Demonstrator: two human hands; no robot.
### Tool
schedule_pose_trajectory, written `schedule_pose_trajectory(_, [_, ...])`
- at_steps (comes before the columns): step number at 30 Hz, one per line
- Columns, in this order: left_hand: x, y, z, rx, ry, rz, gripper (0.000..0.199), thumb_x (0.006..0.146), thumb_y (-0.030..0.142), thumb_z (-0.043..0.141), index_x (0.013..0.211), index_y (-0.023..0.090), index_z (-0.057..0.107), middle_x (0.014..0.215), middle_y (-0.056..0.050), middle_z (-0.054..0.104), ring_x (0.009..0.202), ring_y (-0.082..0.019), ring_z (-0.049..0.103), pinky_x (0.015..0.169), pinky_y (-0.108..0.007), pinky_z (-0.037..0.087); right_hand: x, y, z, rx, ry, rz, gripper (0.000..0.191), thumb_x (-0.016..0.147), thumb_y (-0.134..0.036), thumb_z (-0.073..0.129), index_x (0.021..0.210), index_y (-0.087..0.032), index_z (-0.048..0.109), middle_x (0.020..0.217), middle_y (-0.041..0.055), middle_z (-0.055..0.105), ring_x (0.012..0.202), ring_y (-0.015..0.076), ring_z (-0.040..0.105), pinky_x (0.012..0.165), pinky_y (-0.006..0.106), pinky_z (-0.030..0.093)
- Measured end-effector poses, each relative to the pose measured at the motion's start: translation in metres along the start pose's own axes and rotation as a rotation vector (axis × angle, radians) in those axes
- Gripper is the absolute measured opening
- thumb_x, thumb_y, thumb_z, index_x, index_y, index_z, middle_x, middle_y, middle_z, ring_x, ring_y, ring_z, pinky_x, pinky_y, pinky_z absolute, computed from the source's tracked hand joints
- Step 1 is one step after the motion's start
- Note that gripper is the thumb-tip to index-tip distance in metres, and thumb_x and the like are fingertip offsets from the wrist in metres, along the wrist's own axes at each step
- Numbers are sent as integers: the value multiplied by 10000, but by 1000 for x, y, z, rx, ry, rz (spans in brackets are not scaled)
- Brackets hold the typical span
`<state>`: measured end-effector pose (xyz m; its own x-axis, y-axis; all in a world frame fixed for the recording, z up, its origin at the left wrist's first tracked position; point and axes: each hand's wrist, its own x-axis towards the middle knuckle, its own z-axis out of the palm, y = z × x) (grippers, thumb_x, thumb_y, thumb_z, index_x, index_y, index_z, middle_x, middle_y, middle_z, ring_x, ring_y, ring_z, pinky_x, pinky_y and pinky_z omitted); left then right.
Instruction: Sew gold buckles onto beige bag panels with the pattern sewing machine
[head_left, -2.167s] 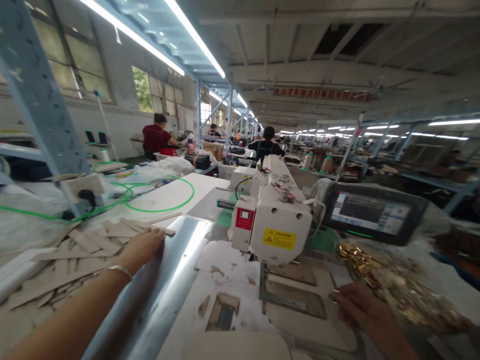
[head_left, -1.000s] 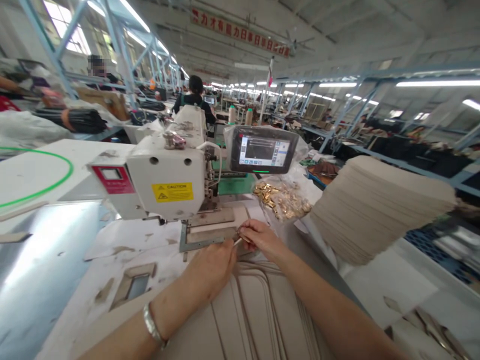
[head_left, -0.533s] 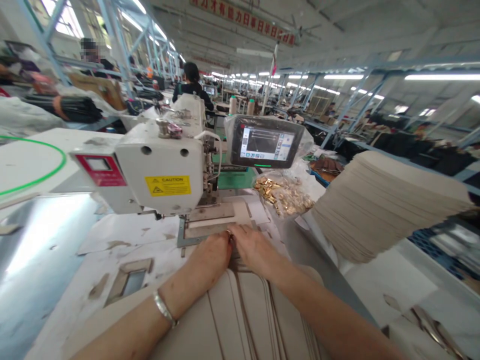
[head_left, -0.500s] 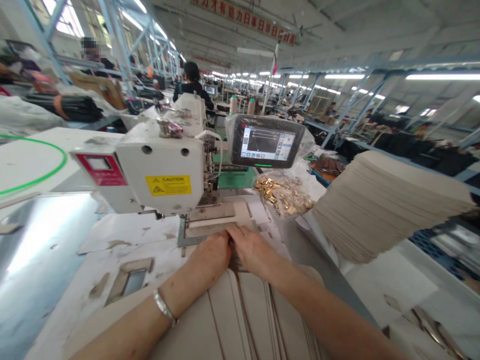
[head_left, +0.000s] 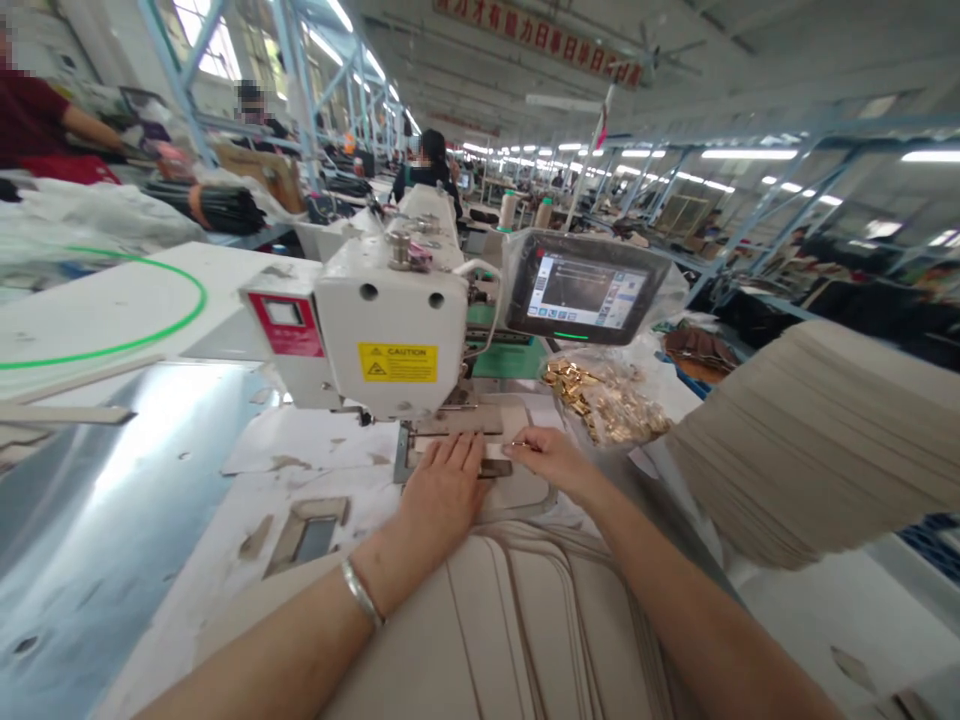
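Note:
My left hand lies flat, fingers stretched forward, on a beige panel at the metal clamp frame of a sewing machine. To its right, my right hand is closed in a pinch at the end of a pale strip. A small dark thing shows at those fingertips, too small to name. In front of me, a fanned stack of beige panels lies under my forearms.
A control screen stands behind a bag of gold metal pieces. A tall stack of beige panels rises at the right. On the left are a cut-out frame piece and a shiny metal plate. Other people work farther back.
My hands, together at the near side of the clamp before, have parted. The left now lies flat; the right has moved right and pinches. The whole view has shifted left.

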<state>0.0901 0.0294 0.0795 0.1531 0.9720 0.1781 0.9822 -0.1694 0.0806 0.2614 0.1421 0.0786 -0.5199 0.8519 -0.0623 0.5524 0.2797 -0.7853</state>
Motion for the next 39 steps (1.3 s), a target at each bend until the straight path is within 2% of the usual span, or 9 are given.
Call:
schedule_pose_trajectory(2, [1, -6, 7, -48, -61, -35, 558, 958, 342, 433, 1458, 97, 392, 1532, -149, 410, 1418, -297, 377, 1159, -489, 320, 8, 3, -4, 32, -24, 39, 305, 754, -468, 638, 694, -169, 622, 529, -61, 408, 529, 102, 357, 496, 232, 235])
schedule_pose_trajectory(5, [3, -13, 10, -66, -78, -26, 609, 956, 387, 441, 1482, 95, 351, 1570, -144, 333, 1460, -288, 298, 1191, -496, 265, 18, 2, -6, 44, -33, 88, 298, 745, -454, 646, 689, -163, 622, 522, -62, 414, 522, 98, 360, 492, 230, 237])
schedule_pose_trajectory(9, [6, -20, 8, -57, -85, -50, 639, 954, 424, 447, 1486, 85, 341, 1574, -158, 311, 1465, -296, 284, 1193, -516, 255, 29, 0, 0, 25, -28, 136, 288, 738, -444, 653, 670, -170, 598, 510, -66, 416, 512, 98, 363, 489, 234, 241])
schedule_pose_trajectory(14, [8, -23, 6, -62, -110, -67, 664, 957, 454, 432, 1494, 79, 320, 1585, -141, 293, 1475, -287, 260, 1197, -515, 245, 39, 4, 6, -32, -15, 127, 269, 764, -422, 632, 675, -172, 592, 526, -55, 452, 529, 104, 393, 501, 235, 252])
schedule_pose_trajectory(22, [7, -22, 9, -58, -57, -51, 599, 952, 475, 440, 1463, 163, 409, 1568, -114, 341, 1459, -302, 299, 1175, -547, 272, 47, 8, 3, -39, -30, 147, 278, 736, -425, 696, 682, -169, 599, 518, -51, 495, 504, 99, 419, 479, 226, 257])
schedule_pose_trajectory(26, [7, -18, 10, -34, -49, -58, 593, 956, 440, 451, 1461, 132, 407, 1563, -116, 349, 1456, -290, 308, 1184, -500, 280, 47, 12, 5, -51, 13, 139, 271, 713, -398, 737, 702, -170, 591, 504, -52, 515, 492, 98, 445, 475, 216, 271])
schedule_pose_trajectory(29, [7, -12, 11, -9, -64, -104, 580, 955, 373, 477, 1443, 64, 421, 1531, -162, 393, 1427, -297, 363, 1171, -456, 317, 45, 12, 4, -83, 60, 134, 257, 697, -351, 767, 702, -176, 577, 484, -48, 541, 488, 101, 481, 487, 211, 294])
schedule_pose_trajectory(34, [9, -8, 9, -18, -64, -134, 544, 938, 299, 516, 1398, 14, 467, 1474, -211, 466, 1371, -320, 445, 1143, -443, 361, 44, -4, 1, -108, -66, 251, 296, 750, -299, 730, 553, -176, 546, 408, -37, 512, 372, 74, 380, 429, 226, 243])
schedule_pose_trajectory(39, [10, -8, 8, -56, -21, -130, 526, 912, 289, 560, 1355, 9, 511, 1434, -233, 506, 1341, -340, 478, 1116, -466, 391, 44, -22, 2, -37, -142, 362, 311, 808, -245, 673, 552, -187, 506, 411, -48, 495, 337, 65, 336, 395, 228, 218])
